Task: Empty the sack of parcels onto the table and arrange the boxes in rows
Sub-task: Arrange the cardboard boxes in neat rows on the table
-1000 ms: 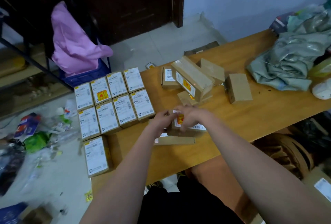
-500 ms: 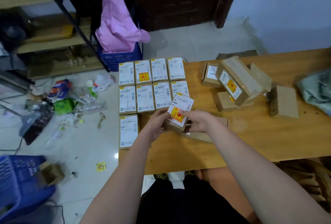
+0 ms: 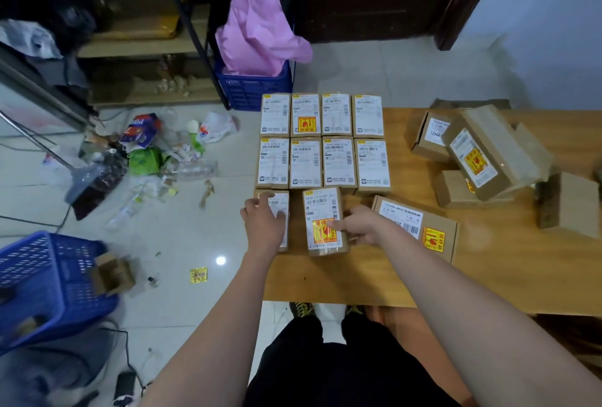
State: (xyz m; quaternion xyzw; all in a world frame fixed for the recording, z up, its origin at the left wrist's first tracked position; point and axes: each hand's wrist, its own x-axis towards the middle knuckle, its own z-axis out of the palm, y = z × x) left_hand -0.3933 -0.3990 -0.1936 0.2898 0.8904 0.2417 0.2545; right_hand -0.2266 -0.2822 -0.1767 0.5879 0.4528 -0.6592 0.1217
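Small brown boxes with white labels lie in two rows of four (image 3: 322, 143) at the left end of the wooden table (image 3: 508, 276). A third row below holds two boxes. My left hand (image 3: 264, 222) lies on the left box (image 3: 282, 208), fingers curled over its far edge. My right hand (image 3: 360, 226) grips the right side of the second box (image 3: 322, 211), thumb on its yellow-red sticker; this box sits slightly apart from its neighbour. A flat labelled box (image 3: 423, 227) lies just right of my right hand. The sack is out of view.
A loose pile of boxes (image 3: 482, 152) and a single plain box (image 3: 570, 204) sit on the right of the table. Off the left edge, litter (image 3: 146, 152), a blue basket (image 3: 52, 283), a blue crate with a pink bag (image 3: 257, 38) and shelving crowd the tiled floor.
The stickered box, held up in both hands before, now lies flat in the third row. My left hand has shifted onto the box to its left. The view has swung left.
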